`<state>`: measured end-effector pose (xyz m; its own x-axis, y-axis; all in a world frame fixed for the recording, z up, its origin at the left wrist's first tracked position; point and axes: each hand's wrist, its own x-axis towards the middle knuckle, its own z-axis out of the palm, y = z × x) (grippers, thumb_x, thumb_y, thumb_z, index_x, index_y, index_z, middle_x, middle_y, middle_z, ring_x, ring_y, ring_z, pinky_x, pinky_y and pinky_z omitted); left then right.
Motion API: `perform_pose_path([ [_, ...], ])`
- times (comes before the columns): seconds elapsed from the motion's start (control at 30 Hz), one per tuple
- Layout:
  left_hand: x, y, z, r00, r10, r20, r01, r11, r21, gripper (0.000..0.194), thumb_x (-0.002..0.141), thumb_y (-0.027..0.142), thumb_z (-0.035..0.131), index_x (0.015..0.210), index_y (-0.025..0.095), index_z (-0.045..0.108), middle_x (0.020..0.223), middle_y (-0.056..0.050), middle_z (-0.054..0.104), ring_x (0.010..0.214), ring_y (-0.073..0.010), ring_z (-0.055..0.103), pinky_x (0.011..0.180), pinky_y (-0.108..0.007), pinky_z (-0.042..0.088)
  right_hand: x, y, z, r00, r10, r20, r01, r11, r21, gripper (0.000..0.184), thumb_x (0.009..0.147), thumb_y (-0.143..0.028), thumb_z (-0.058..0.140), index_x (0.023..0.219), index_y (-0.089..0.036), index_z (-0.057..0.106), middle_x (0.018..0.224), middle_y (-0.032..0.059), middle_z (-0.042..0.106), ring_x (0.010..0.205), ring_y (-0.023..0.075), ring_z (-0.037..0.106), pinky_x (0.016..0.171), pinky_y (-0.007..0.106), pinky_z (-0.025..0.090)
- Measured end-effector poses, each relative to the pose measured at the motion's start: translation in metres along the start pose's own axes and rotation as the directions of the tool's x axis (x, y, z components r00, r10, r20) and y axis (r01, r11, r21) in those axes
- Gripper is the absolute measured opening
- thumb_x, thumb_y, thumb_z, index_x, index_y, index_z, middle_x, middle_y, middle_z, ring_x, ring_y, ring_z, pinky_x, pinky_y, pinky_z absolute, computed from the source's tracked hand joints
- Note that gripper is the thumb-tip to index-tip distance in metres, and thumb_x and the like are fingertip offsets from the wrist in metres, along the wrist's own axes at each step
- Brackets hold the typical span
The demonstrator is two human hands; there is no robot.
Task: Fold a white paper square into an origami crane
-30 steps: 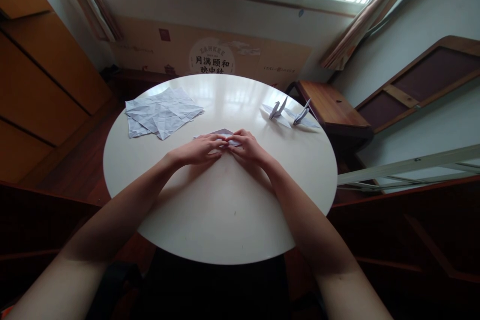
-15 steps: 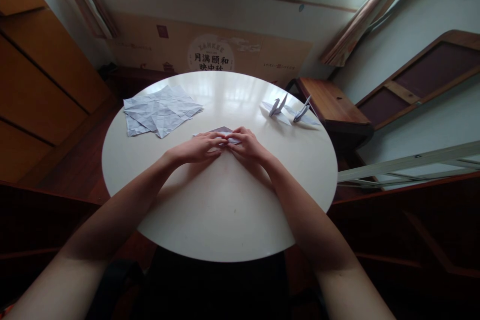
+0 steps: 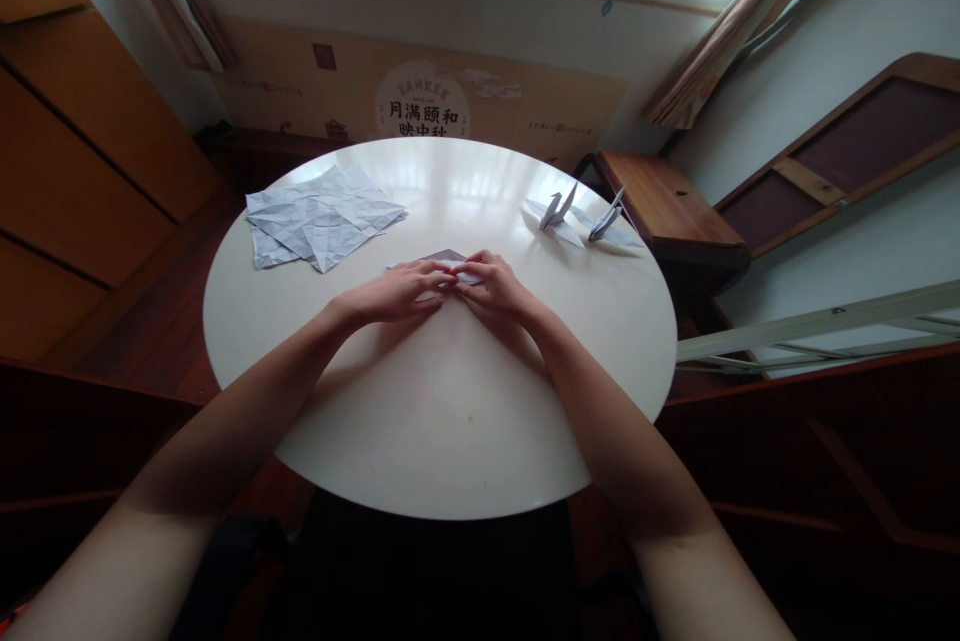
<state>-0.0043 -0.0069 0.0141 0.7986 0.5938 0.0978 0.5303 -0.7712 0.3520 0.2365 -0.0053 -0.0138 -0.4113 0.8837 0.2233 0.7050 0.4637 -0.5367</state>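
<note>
A small piece of folded paper [image 3: 445, 254], white with a greyish upper flap, lies on the round white table [image 3: 457, 401]. My left hand [image 3: 401, 289] comes in from the left, its fingertips pressed on the paper's near edge. From the other side my right hand [image 3: 491, 283] meets it, thumb and fingers closed on the same paper. The fingertips of both hands almost touch at the middle and cover much of the fold, so its full shape is hidden.
Creased paper sheets [image 3: 322, 218] lie overlapping at the table's back left. Two folded paper cranes, a nearer-centre crane [image 3: 555, 213] and an outer crane [image 3: 606, 224], stand at the back right. A wooden side table [image 3: 667, 196] adjoins beyond them.
The fingers of my right hand have shifted very slightly, and a little more of the paper's grey flap shows. The whole view has tilted a touch; the sheets and cranes stay put.
</note>
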Motion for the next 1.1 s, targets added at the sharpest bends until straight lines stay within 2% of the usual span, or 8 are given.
perform_pose_path([
  [0.27,0.000,0.002,-0.001,1.000,-0.001,0.008,0.001,1.000,0.006,0.042,0.103,0.032,0.054,0.143,0.023,0.062,0.158,-0.012,0.053,0.144,-0.0311,0.052,0.120,-0.048,0.044,0.000,0.004,0.002,1.000,-0.013,-0.015,0.013,1.000,0.013,0.029,0.091,-0.033,0.073,0.119,-0.031,0.080,0.117,0.0089,0.067,0.111,0.0280,0.064,0.106,0.048,0.051],
  [0.8,0.001,-0.006,0.003,1.000,0.013,0.018,-0.012,0.999,-0.035,0.045,0.103,0.036,0.053,0.147,0.026,0.060,0.161,-0.010,0.049,0.147,-0.0296,0.048,0.123,-0.047,0.038,-0.001,0.002,-0.001,1.000,-0.008,0.008,0.008,1.000,0.025,0.029,0.092,-0.035,0.071,0.119,-0.028,0.080,0.119,0.0098,0.064,0.112,0.0294,0.062,0.106,0.049,0.051],
  [0.9,0.001,-0.007,0.003,1.000,-0.005,0.013,0.006,0.999,-0.042,0.045,0.103,0.037,0.053,0.146,0.026,0.061,0.160,-0.009,0.050,0.146,-0.0294,0.048,0.123,-0.046,0.037,-0.001,0.002,-0.001,1.000,-0.027,0.002,0.027,0.998,0.048,0.028,0.092,-0.040,0.072,0.117,-0.030,0.080,0.117,0.0088,0.063,0.113,0.0297,0.061,0.107,0.050,0.051],
  [1.1,0.001,-0.008,0.003,1.000,0.014,0.025,-0.012,0.998,-0.060,0.045,0.103,0.039,0.053,0.146,0.028,0.061,0.157,-0.007,0.052,0.144,-0.0280,0.048,0.123,-0.044,0.035,-0.001,0.005,-0.002,0.999,-0.035,0.005,0.035,0.996,0.077,0.037,0.091,-0.053,0.073,0.119,-0.030,0.079,0.116,0.0084,0.059,0.114,0.0298,0.060,0.108,0.052,0.051],
])
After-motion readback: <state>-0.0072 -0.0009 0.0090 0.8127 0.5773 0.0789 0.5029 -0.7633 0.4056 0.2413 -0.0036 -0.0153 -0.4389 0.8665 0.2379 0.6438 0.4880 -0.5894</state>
